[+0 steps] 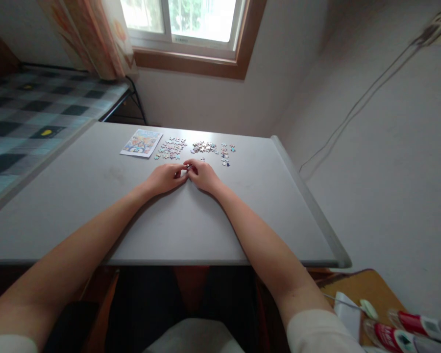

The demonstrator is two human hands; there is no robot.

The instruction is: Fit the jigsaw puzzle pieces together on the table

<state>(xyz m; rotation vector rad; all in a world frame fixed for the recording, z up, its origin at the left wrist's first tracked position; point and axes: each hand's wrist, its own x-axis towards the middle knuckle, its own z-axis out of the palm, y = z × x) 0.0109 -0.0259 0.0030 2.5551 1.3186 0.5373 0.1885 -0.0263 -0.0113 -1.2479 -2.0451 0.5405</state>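
Observation:
My left hand [167, 177] and my right hand [203, 175] meet over the middle of the table, fingertips pinched together around a small jigsaw puzzle piece [188, 166]. Fingers cover most of that piece. Just beyond them, loose jigsaw pieces [205, 146] form a dense pile. To its left, more pieces [172, 148] lie spread in rough rows. A smaller cluster of pieces [225, 154] is on the right. The colourful picture sheet [141, 143] rests flat at the far left of the pieces.
The grey table [191, 230] has raised side edges. Left of it stands a bed [33, 105] with a checked cover. A window [191, 24] is behind. At lower right, bottles [393, 338] with red labels lie by a wooden stool [371, 289]. A cable [353, 108] hangs along the wall.

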